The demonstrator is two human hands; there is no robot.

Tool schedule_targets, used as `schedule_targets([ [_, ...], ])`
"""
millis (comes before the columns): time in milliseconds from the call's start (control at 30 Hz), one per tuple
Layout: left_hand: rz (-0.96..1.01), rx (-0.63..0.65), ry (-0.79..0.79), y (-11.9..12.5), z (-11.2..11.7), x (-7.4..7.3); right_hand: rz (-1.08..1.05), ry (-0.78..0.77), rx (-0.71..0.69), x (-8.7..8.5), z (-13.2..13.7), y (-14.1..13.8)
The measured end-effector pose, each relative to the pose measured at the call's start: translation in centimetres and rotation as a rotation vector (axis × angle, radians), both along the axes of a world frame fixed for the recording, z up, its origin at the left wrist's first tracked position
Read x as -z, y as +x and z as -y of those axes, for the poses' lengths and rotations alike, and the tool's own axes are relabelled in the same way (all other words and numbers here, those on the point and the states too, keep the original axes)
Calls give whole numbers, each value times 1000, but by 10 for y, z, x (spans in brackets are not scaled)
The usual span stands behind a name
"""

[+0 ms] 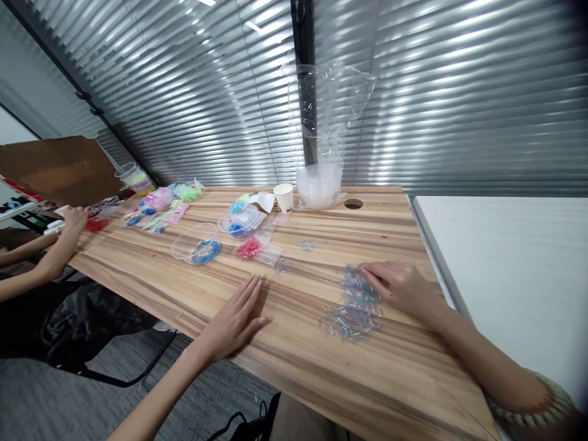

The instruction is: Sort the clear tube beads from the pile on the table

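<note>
On tube beads (pixel 353 309), right hand (pixel 400 286).

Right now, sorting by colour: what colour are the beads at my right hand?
Beads: pale translucent blue-grey; head view.

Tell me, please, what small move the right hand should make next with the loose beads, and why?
Probably sweep the right hand toward the body to gather the beads into a tighter heap. They lie scattered loose on the table, the hand rests on their far edge, and the left hand lies flat, apart from them.
</note>
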State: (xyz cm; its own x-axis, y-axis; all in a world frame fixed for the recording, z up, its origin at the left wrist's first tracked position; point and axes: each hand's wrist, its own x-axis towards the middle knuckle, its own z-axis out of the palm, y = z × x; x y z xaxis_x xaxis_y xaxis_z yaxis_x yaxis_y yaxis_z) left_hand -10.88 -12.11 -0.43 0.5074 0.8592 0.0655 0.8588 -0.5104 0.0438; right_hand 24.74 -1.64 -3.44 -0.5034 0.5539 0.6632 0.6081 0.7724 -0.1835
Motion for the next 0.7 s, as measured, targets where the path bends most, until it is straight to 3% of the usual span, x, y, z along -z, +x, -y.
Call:
schedule_targets([
  [100,-6,17,-45,-4,6,4,17,-28,-9,2,-1,-1],
  [200,19,52,-61,6,-3,6,26,-69,-10,6,-1,-1],
  [367,99,85,-78,14,-45,6,2,-40,7,9,-3,4],
  [533,57,-3,-115,-6,-89,10,2,-44,-21,10,-4,2],
  [700,-5,-84,-55,-18,-113,14,6,-53,-28,9,-3,-1],
])
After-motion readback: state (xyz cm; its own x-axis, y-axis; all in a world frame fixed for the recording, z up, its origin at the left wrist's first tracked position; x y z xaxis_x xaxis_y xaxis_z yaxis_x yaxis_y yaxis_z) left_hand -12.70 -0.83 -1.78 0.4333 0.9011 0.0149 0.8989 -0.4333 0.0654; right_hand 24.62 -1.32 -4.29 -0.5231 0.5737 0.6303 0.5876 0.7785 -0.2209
